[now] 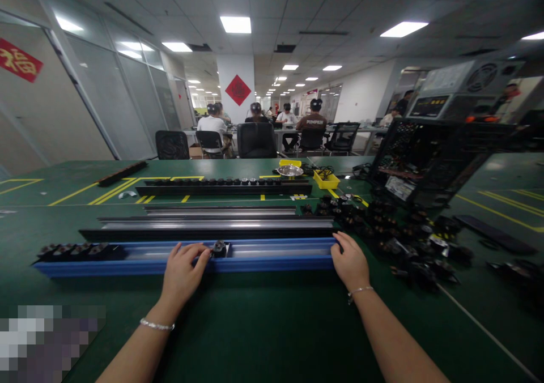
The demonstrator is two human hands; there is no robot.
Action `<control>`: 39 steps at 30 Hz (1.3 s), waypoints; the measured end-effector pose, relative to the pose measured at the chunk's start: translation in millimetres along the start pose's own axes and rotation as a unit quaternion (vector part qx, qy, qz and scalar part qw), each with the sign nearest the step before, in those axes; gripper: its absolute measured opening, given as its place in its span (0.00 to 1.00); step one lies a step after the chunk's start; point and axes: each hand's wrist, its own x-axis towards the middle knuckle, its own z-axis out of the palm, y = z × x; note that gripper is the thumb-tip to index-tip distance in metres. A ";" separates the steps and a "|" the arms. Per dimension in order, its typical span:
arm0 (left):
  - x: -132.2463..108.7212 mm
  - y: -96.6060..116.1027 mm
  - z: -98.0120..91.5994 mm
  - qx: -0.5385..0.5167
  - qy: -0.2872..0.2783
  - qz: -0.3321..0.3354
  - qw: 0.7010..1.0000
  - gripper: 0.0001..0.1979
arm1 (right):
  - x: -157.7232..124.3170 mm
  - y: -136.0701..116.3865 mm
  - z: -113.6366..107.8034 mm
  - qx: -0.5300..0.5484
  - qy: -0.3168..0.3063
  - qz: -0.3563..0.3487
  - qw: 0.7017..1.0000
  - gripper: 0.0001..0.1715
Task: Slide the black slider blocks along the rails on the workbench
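Note:
A long blue rail [272, 263] with a silvery inner channel lies across the green table in front of me. My left hand [182, 269] is over its middle, thumb and forefinger closed at the left side of a small black component [219, 249] seated in the channel. The fingertips' exact grip is partly hidden. At the rail's right end, my right hand [352, 261] is closed around the edge, thumb near side and fingers over the top. A row of black components [79, 251] sits in the rail's left end.
Behind the blue rail lie black rails [212, 224], and farther back one filled with components [229, 186]. Loose black parts [399, 230] are heaped on the right near an open computer case [420, 162]. A yellow bin [326, 179] and metal dish [289, 170] stand beyond. People sit in the background.

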 end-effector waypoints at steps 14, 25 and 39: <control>-1.0 0.4 -0.6 -0.002 -0.010 0.043 0.999 0.18 | 0.5 -1.5 -0.9 -0.004 -0.014 0.012 1.000 0.25; -0.7 4.7 -0.7 -0.018 -0.045 0.071 0.996 0.17 | -0.3 -0.9 -1.4 -0.005 -0.020 0.012 1.000 0.26; -1.3 8.2 -1.8 -0.031 -0.093 0.092 0.991 0.14 | 0.0 -0.6 -1.1 -0.005 -0.013 0.004 1.000 0.24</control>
